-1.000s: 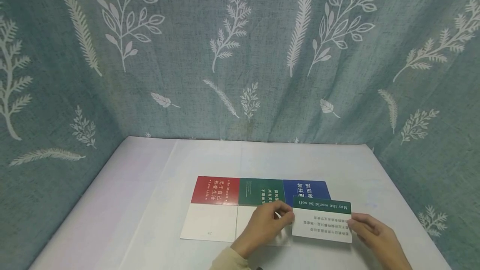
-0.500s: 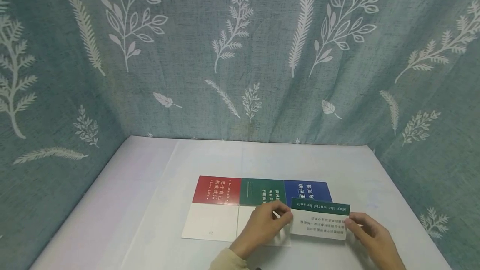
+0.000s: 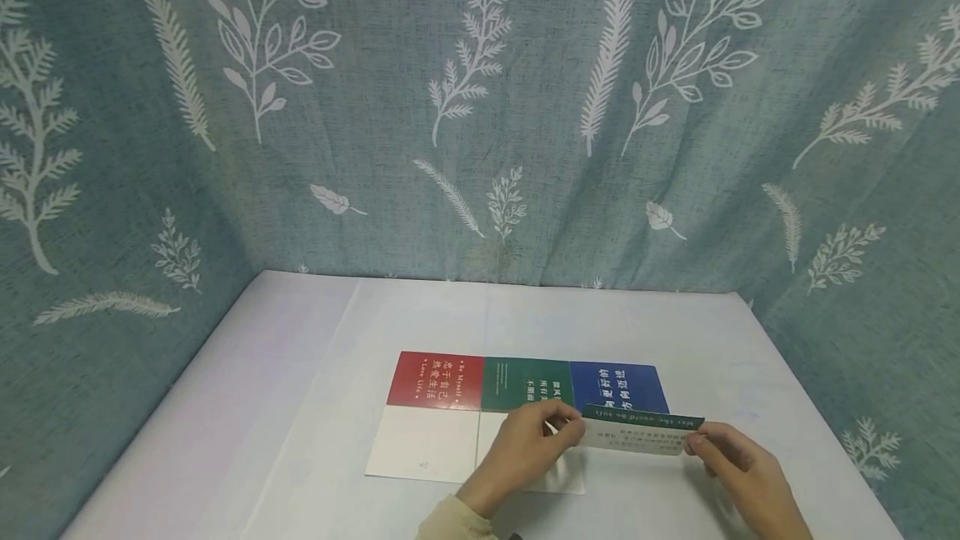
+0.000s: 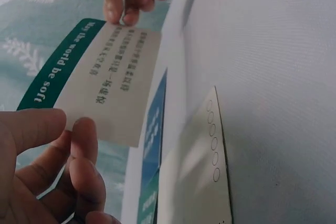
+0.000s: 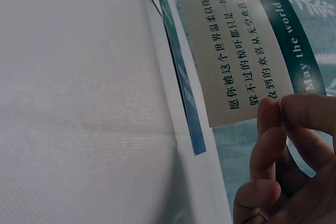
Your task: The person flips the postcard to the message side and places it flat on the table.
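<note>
A green and white card [image 4: 113,72] printed "May the world be soft" is held above the table, tilted and slightly bowed. My left hand [image 3: 534,444] pinches its left end between thumb and fingers. At the other end, my right hand [image 3: 742,469] pinches the card the same way. Beneath and beyond it, a blue card [image 3: 621,386] lies flat at the right of the back row. To its left lie a green card [image 3: 525,380] and a red card [image 3: 435,379]. A white card [image 3: 422,442] lies in front of the red one; another white card [image 3: 491,436] is partly hidden by my left hand.
The cards lie edge to edge on a white-covered table [image 3: 300,407]. A teal curtain [image 3: 375,107] with white leaf patterns stands behind the table and along both sides.
The held card has tipped so its face shows as a narrower strip in the head view, uncovering more of the blue card. Both hands keep their pinch, with little shift.
</note>
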Motion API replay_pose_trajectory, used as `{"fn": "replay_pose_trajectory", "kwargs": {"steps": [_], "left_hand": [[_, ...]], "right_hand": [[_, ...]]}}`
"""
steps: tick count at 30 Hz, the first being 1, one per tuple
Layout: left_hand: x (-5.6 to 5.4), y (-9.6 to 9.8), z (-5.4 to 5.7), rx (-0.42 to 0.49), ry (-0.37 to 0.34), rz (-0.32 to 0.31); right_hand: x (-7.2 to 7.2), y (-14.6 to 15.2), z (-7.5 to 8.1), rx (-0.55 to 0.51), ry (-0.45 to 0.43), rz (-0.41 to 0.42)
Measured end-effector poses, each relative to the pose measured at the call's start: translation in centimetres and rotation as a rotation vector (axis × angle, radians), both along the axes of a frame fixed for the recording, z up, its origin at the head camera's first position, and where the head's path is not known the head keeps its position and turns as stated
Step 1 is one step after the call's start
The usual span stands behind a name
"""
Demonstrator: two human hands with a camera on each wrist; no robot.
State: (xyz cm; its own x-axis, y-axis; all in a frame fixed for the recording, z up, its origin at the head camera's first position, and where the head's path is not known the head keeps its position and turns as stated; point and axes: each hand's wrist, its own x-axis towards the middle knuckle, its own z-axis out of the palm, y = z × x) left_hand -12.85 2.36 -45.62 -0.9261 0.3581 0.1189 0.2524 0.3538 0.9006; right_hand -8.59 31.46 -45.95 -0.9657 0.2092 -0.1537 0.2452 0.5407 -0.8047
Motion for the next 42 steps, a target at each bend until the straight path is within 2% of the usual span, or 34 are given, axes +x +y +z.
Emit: {"fn": "replay_pose_trajectory", "kwargs": {"steps": [5,8,14,19,23,26,29,35,42], "left_hand": [[0.0,-0.1,0.0,0.022,-0.011,-0.012],[0.1,-0.1,-0.1,0.021,-0.008,-0.013],[0.0,-0.2,-0.1,0.027,-0.022,-0.016],[0.0,-0.2,-0.2,0.023,0.028,-0.011],[0.1,-0.1,-0.4,-0.033,0.124,0.024],[0.1,0.1,-0.5,-0.104,0.199,0.053],[0.0,0.2,-0.7,-0.151,0.245,0.060],[-0.3,0.4,-0.9,-0.197,0.254,0.039],[-0.7,0.5,-1.4,-0.299,0.283,-0.035]], "right_hand": [[0.2,0.3,-0.1,0.000,0.080,0.040],[0.3,0.3,0.0,-0.025,0.073,0.043],[0.1,0.3,0.2,-0.032,-0.013,0.018],[-0.2,0.5,0.2,-0.046,-0.090,0.017],[-0.4,0.2,0.1,-0.013,-0.120,0.014],[-0.3,-0.1,-0.2,0.013,-0.110,0.016],[-0.2,-0.3,-0.5,0.012,-0.081,0.020],[-0.3,-0.2,-0.7,0.040,-0.078,0.023],[-0.5,0.2,-0.8,0.143,-0.073,0.082]]}}
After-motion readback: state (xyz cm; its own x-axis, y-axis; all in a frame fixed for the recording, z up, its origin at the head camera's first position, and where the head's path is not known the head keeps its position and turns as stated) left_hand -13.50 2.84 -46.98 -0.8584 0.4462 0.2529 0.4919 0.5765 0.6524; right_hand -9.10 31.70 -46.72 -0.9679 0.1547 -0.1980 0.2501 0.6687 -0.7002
